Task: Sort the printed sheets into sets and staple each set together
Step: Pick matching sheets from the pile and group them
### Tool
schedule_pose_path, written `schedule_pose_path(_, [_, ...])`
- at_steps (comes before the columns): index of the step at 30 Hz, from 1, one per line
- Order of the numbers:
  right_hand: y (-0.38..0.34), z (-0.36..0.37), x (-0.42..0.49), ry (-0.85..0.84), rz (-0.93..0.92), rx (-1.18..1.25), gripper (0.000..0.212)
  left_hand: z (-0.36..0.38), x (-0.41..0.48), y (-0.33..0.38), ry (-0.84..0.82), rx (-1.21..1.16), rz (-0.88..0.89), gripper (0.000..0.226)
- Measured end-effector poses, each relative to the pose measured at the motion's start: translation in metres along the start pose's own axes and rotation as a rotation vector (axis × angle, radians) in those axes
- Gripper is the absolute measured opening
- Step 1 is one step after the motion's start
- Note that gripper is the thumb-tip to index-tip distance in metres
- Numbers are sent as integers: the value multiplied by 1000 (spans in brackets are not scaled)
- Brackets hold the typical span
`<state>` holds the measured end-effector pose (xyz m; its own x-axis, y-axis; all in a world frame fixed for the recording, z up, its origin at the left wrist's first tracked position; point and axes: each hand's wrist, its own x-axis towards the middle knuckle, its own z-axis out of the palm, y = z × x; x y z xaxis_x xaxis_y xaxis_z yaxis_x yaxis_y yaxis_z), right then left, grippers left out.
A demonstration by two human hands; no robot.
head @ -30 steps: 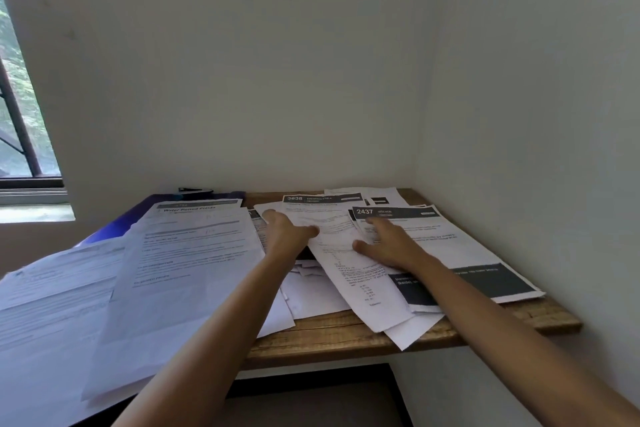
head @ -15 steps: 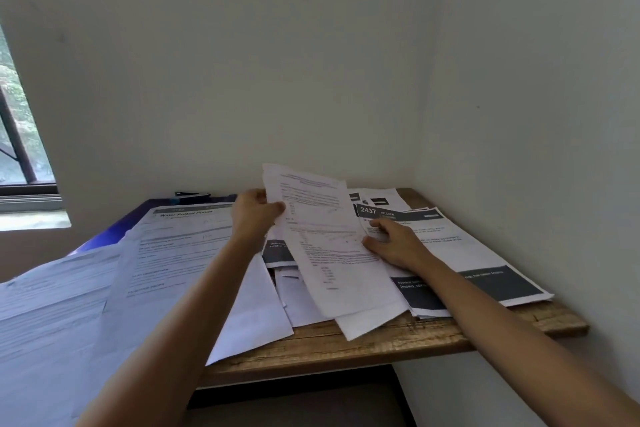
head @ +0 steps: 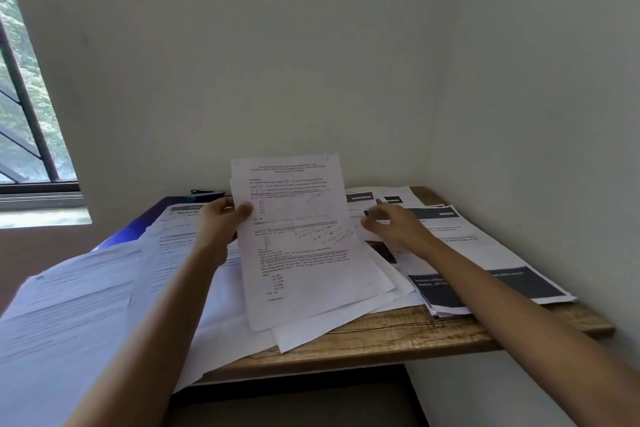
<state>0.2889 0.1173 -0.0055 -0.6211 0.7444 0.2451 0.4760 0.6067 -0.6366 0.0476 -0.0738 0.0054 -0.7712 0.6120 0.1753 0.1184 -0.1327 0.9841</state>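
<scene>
Printed sheet [head: 298,246]: white, typed text with handwritten marks. Held tilted above the middle of the table [head: 398,340], with a second sheet's edge showing behind it. Judged light and limp, likely to sag or crease; best taken at an edge near the top.
Left hand [head: 221,225]: pinches the sheet's left edge, thumb in front.
Right hand [head: 391,225]: fingers bent over the dark-banded sheets [head: 491,274] on the table's right side; whether it grips anything cannot be told.
Loose sheets [head: 104,305]: overhang the table's left side.
</scene>
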Motion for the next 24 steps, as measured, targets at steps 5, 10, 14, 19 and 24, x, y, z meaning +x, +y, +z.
schedule_pose_path(5, [-26, 12, 17, -84, 5, 348, 66, -3, -1, -12, -9, -105, 7, 18])
schedule_pose_path(10, [-26, 36, 23, 38, 6, 612, 23, -7, 4, -15, 14, -159, 2, 23])
schedule_pose_path(14, [-17, 40, 30, 35, 23, 610, 24, -8, 7, -17, 39, -218, -23, 13])
schedule_pose_path(19, [-12, 39, 33, 69, 25, 733, 17, -11, 13, -18, 71, -249, -40, 26])
schedule_pose_path(24, [-6, 32, 38, 146, 34, 823, 17, -15, 17, -19, 137, -278, -38, 23])
